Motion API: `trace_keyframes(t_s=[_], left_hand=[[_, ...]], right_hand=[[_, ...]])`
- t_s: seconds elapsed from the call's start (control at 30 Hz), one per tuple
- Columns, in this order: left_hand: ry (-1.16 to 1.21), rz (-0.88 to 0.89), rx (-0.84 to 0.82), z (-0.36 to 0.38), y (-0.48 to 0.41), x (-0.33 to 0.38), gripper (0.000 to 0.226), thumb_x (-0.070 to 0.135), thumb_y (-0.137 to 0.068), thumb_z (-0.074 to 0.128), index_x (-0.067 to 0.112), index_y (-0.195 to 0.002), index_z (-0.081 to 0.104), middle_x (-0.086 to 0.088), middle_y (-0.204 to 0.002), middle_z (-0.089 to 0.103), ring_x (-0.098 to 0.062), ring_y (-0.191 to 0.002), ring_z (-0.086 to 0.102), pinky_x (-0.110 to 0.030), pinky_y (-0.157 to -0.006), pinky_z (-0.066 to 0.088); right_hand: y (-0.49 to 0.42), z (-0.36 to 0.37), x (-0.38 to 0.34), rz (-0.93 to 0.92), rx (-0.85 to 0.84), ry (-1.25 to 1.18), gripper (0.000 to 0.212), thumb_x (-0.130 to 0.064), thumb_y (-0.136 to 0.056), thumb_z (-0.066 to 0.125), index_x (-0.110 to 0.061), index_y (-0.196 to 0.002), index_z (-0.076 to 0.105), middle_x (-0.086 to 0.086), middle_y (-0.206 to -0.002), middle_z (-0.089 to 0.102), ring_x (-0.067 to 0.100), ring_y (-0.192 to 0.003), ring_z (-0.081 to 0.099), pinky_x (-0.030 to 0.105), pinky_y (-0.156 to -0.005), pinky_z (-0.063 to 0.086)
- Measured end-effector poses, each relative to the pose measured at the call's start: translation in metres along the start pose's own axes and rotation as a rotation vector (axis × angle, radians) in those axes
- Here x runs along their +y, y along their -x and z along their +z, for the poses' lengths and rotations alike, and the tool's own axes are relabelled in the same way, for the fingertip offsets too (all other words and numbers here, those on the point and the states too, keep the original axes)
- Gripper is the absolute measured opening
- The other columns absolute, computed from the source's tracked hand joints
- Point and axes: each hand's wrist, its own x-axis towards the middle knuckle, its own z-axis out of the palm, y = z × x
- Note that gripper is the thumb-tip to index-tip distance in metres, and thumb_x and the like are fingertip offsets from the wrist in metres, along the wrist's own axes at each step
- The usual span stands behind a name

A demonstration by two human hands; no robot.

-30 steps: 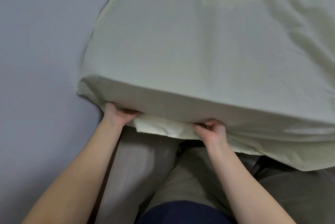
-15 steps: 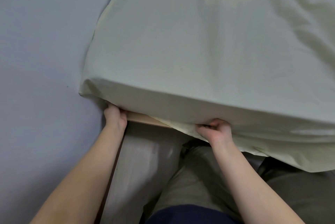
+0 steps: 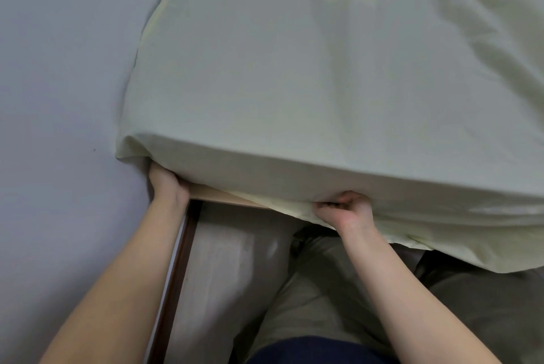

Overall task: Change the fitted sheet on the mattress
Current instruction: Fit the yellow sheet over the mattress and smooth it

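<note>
Since a second ago: less loose cloth hangs between the hands, and a pale wooden bed base (image 3: pixel 223 196) now shows under the corner where a folded flap hung.
Fitted sheet (image 3: pixel 309 84): pale green, spread over the mattress top and down its near side; the hem at right hangs slack over the person's lap.
Mattress: fully under the sheet, its left corner close against the grey wall (image 3: pixel 59 98).
Left hand (image 3: pixel 166 185): wrist-deep beneath the corner; fingers are hidden, so I cannot tell whether they grip or press flat.
Right hand (image 3: pixel 343 210): curled closed, pinching the sheet's lower hem at the mattress's bottom edge.
Step in hand: likely tucking the corner under.
Doing it well: lift the corner a little with the left hand, draw the hem down and under with the right, then work rightward along the slack edge.
Risk: the corner pocket may ride back up if the top stays wrinkled.
</note>
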Motion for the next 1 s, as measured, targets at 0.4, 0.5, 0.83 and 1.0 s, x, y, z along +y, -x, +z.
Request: trace_keyframes(t_s=[0.4, 0.5, 0.83, 1.0], left_hand=[[-0.013, -0.56, -0.018, 0.017, 0.128, -0.097, 0.033, 0.0, -0.1, 0.032, -0.005, -0.128, 0.049, -0.021, -0.118, 0.057, -0.029, -0.114, 0.056, -0.036, -0.101, 0.043], [0.028, -0.605, -0.049, 0.032, 0.132, -0.102, 0.038, -0.006, -0.098, 0.028, -0.008, -0.132, 0.044, -0.024, -0.129, 0.053, -0.034, -0.126, 0.05, -0.039, -0.111, 0.037], [0.145, -0.656, -0.009, 0.059, 0.117, -0.115, 0.042, -0.023, -0.085, 0.02, 0.0, -0.087, 0.054, -0.017, -0.092, 0.055, -0.028, -0.089, 0.054, -0.04, -0.109, 0.038], [0.143, -0.553, 0.025, 0.068, 0.122, -0.124, 0.038, -0.02, -0.084, 0.024, 0.005, -0.084, 0.053, -0.013, -0.083, 0.053, -0.022, -0.079, 0.052, -0.033, -0.091, 0.047]], right_hand=[[-0.004, 0.001, 0.002, -0.016, -0.008, -0.049, 0.051, 0.009, -0.058, 0.024, -0.019, -0.086, 0.055, -0.01, -0.124, 0.062, 0.02, -0.121, 0.058, 0.04, -0.104, 0.043], [-0.004, 0.001, 0.002, -0.015, -0.039, -0.049, 0.054, 0.009, -0.058, 0.023, -0.02, -0.091, 0.055, -0.01, -0.118, 0.062, 0.02, -0.123, 0.057, 0.042, -0.105, 0.042], [0.0, 0.006, 0.002, 0.023, -0.04, 0.046, 0.051, 0.003, -0.065, 0.026, -0.02, -0.098, 0.057, -0.001, -0.116, 0.065, 0.03, -0.118, 0.057, 0.053, -0.107, 0.036], [0.002, 0.008, 0.002, 0.031, 0.056, 0.119, 0.062, 0.003, -0.058, 0.024, -0.022, -0.105, 0.055, 0.009, -0.112, 0.062, 0.034, -0.108, 0.054, 0.059, -0.109, 0.029]])
